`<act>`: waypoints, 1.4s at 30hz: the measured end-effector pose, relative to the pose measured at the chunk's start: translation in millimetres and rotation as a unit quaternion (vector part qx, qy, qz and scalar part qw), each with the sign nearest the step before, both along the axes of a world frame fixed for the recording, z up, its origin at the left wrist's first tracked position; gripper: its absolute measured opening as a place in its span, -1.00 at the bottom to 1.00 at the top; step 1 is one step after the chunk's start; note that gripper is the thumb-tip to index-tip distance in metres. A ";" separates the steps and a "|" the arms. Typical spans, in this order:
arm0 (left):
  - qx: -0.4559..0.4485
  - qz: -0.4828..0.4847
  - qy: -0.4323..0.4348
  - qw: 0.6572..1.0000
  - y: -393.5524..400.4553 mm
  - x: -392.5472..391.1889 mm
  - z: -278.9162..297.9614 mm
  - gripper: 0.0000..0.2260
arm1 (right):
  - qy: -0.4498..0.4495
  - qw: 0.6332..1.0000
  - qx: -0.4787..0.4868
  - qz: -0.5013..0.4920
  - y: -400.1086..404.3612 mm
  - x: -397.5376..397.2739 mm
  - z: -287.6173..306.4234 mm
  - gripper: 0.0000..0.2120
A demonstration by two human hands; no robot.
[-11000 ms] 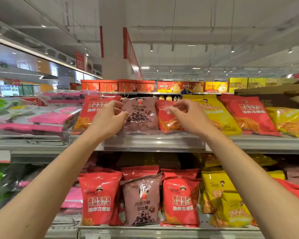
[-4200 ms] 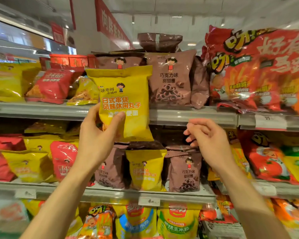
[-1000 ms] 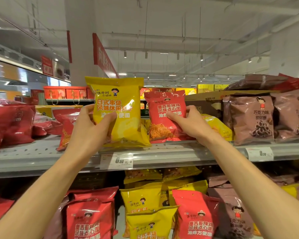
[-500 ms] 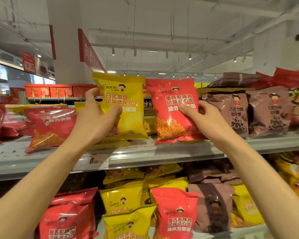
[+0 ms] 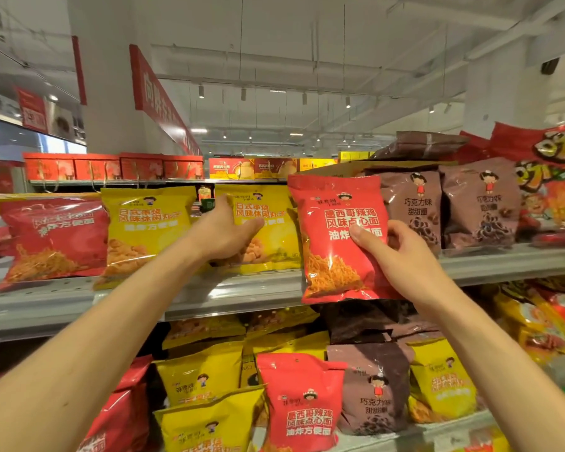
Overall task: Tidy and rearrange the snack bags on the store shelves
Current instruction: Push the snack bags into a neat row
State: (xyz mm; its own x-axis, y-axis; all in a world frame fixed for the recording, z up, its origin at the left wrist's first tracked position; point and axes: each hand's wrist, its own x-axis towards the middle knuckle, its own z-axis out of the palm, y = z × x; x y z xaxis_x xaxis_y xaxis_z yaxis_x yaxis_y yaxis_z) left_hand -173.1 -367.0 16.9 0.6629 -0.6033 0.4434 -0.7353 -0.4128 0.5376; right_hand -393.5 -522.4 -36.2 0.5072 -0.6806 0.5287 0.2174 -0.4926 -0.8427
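Bright store aisle, white ceiling and red boxes far behind; a grey metal shelf (image 5: 235,293) crosses mid-frame, its front lip bare at centre. At centre the left hand (image 5: 224,231) grips a yellow bag (image 5: 268,230) standing on that shelf, thumb across its front, just beside a second yellow bag (image 5: 144,228) and a red one (image 5: 51,238) at left; half a second ago it was held up in the air. Right of centre the right hand (image 5: 397,256) pinches a red bag (image 5: 336,236) at its right edge, lower than before, overhanging the shelf lip; brown bags (image 5: 416,208) stand behind it at right; more bags crowd the lower shelf (image 5: 437,430).
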 end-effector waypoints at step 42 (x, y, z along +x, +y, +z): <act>-0.370 0.049 0.186 0.909 281.0 -40.7 -218.2 -0.80 | 0.005 0.994 0.082 0.066 161.2 28.8 -159.0 -0.57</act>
